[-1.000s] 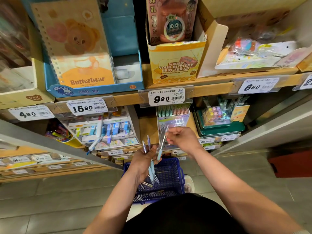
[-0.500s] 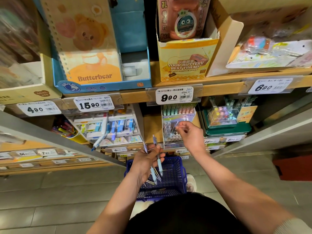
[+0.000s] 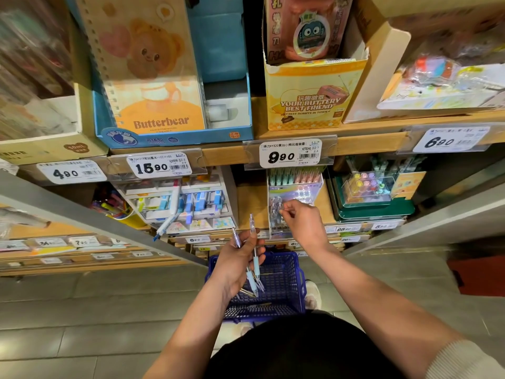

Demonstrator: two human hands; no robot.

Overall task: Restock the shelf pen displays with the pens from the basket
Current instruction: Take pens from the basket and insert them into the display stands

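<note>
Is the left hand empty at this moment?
No, the left hand grips several pens above the blue basket.

The right hand [image 3: 303, 224] — now at the pen display [image 3: 293, 192].

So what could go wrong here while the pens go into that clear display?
The left hand grips several pale blue and lilac pens fanned apart; one could slip, probably into the blue plastic basket below. The right hand reaches into the crowded clear plastic pen display and might knock out seated pens.
</note>
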